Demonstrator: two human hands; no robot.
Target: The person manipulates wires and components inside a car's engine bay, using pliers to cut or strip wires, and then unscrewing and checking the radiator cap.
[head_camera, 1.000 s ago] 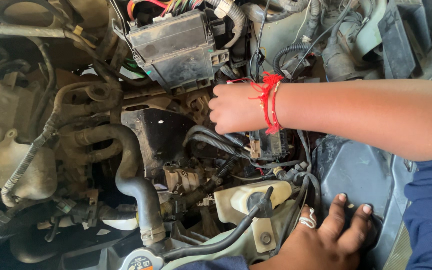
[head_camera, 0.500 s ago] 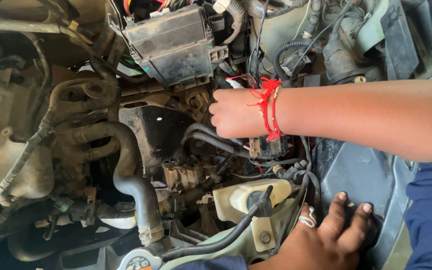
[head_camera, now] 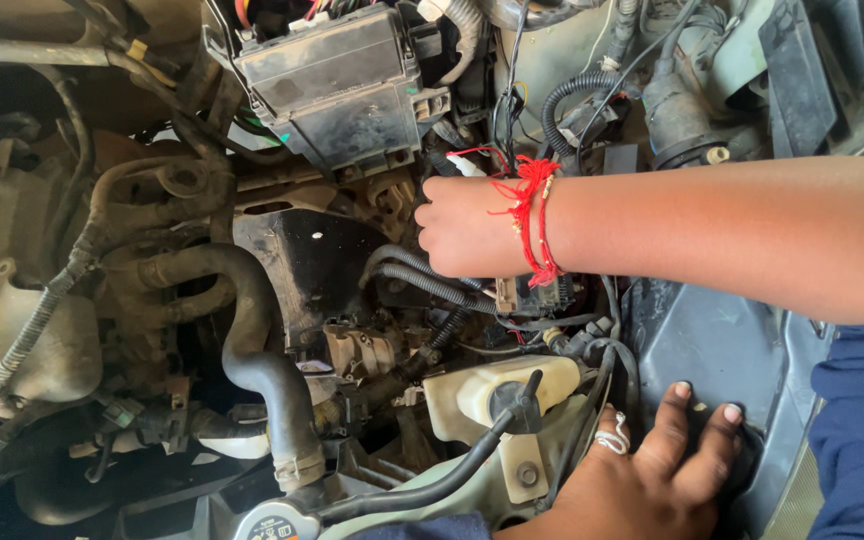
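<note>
I look down into an open engine bay. My right hand [head_camera: 467, 228], with red thread around the wrist, reaches in from the right. Its fingers curl down out of sight beside a metal bracket [head_camera: 392, 200] and above two black corrugated hoses [head_camera: 422, 280]; what they grip is hidden. My left hand [head_camera: 647, 475], wearing a silver ring, rests flat with fingers apart on a dark plastic panel [head_camera: 712, 350] at the bottom right and holds nothing.
A black fuse box [head_camera: 337, 85] sits at the top centre. A thick black rubber hose [head_camera: 262, 370] curves down the middle. A cream fluid reservoir [head_camera: 507, 395] lies next to my left hand. Wiring looms and connectors [head_camera: 592, 110] crowd the top right.
My right hand has sunk slightly toward the corrugated hoses. My left hand stays on the dark panel.
</note>
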